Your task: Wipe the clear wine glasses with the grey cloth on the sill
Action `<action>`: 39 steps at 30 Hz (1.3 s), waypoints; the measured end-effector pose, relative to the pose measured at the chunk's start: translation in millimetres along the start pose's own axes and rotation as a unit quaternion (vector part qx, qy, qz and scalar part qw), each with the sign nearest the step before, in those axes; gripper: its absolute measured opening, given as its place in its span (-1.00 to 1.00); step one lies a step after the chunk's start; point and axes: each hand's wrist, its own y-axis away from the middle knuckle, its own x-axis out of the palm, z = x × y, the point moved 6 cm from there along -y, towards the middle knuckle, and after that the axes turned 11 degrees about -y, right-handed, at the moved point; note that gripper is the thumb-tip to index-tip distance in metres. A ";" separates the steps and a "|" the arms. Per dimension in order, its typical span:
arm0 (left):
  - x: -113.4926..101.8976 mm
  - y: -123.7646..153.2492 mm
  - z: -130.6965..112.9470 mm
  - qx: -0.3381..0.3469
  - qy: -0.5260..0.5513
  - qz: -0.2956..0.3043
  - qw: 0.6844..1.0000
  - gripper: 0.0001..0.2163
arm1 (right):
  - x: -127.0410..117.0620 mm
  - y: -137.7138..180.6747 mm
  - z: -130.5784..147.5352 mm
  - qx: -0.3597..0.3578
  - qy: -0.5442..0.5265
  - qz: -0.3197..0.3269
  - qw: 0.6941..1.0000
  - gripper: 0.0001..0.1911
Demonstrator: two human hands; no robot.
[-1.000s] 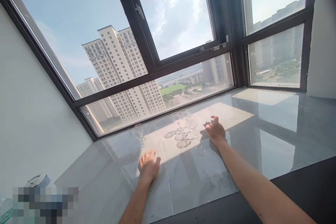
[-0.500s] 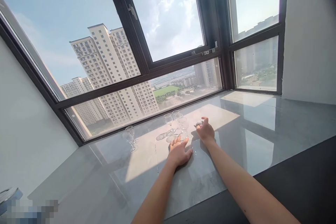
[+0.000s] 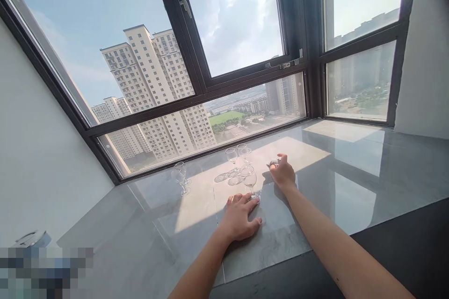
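My left hand lies low on the grey stone sill, its fingertips over the foot of a clear wine glass that stands upright just beyond them. Behind it two more wine glasses stand together in the sunlit patch. My right hand rests on the sill to the right of the glasses, its fingers curled round a small grey thing that I cannot make out.
Two further wine glasses stand at the left near the black window frame. A white wall closes the left side, with a round metal object at its foot. The sill's dark front edge runs along the lower right.
My left hand has gone from the bare sill to the group of glasses and drawn one glass back towards me, apart from the other two. My right hand has stayed in place.
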 end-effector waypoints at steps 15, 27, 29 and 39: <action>-20.1 133.4 204.9 -0.325 -0.131 0.014 0.936 -0.46 | 0.0 1.3 2.5 -0.008 0.016 0.016 1.000 -0.48; -20.1 132.2 194.0 -0.362 -0.152 -0.042 0.919 -0.52 | 0.7 0.7 3.8 0.004 0.013 0.012 1.000 -0.50; -22.5 121.2 171.0 -0.310 -0.140 -0.067 0.938 -0.59 | 0.8 1.3 5.2 0.001 0.015 0.015 1.000 -0.50; 0.2 -34.3 38.4 -0.068 -0.046 -0.006 0.997 -0.45 | -1.1 2.7 7.7 -0.002 0.000 0.021 1.000 -0.49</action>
